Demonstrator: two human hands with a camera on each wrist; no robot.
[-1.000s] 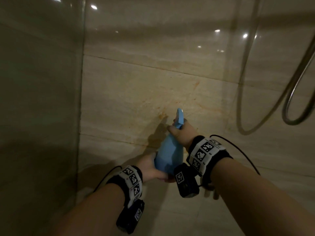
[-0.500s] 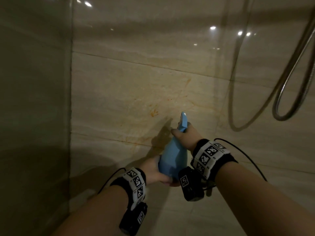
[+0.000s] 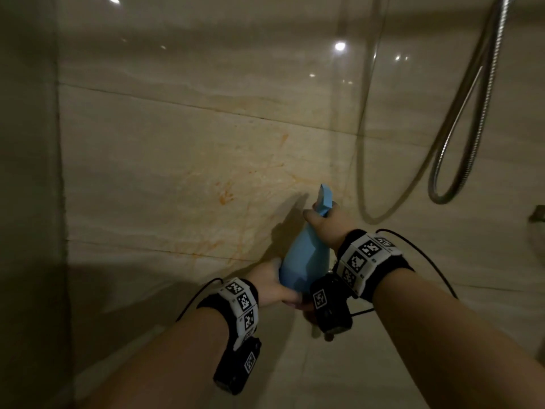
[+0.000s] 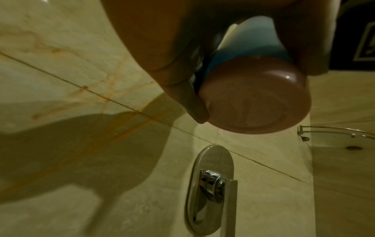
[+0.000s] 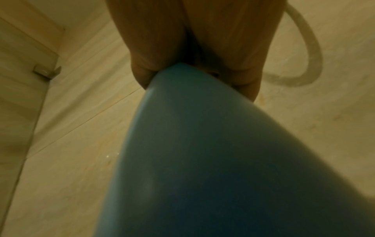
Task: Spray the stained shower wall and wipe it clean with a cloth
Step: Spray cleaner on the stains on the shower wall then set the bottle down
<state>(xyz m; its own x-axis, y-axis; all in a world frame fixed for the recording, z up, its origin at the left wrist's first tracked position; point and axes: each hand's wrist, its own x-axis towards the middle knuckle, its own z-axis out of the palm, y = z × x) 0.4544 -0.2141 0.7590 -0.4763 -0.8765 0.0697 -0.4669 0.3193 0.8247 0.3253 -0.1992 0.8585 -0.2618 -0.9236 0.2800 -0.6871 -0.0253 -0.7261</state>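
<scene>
Shower wall (image 3: pixel 182 149): pale marbled tiles straight ahead, far from the viewer; orange streaks and smears (image 3: pixel 225 196) spread across the middle tile and run down over the grout line below; not yet wiped, by the look of it
Spray bottle (image 3: pixel 305 255): blue, held up near the wall just right of the stains, nozzle end up and tipped toward the tiles; judged to be aimed so the mist lands on the orange marks
Right hand (image 3: pixel 326 225): high on the bottle at its neck, fingers curled round it just under the spray head; likely placed there to work the trigger, though the trigger itself is hidden
Left hand (image 3: pixel 269 286): cups the bottle's base from the near left, thumb and fingers clamped on the rounded bottom (image 4: pixel 255 97); probably steadying the aim
Cloth: none in view; both hands are taken up, so one must free itself before wiping
Shower hose (image 3: pixel 460 137): metal, looping down on the far right, well apart from the stains
Mixer handle (image 4: pixel 211 187): chrome, on the wall below the bottle; no obstacle to spraying
Glass shelf (image 4: pixel 341 134): far right corner; out of the way
Left side: a darker side wall (image 3: pixel 26 202) bounds the stained tile
</scene>
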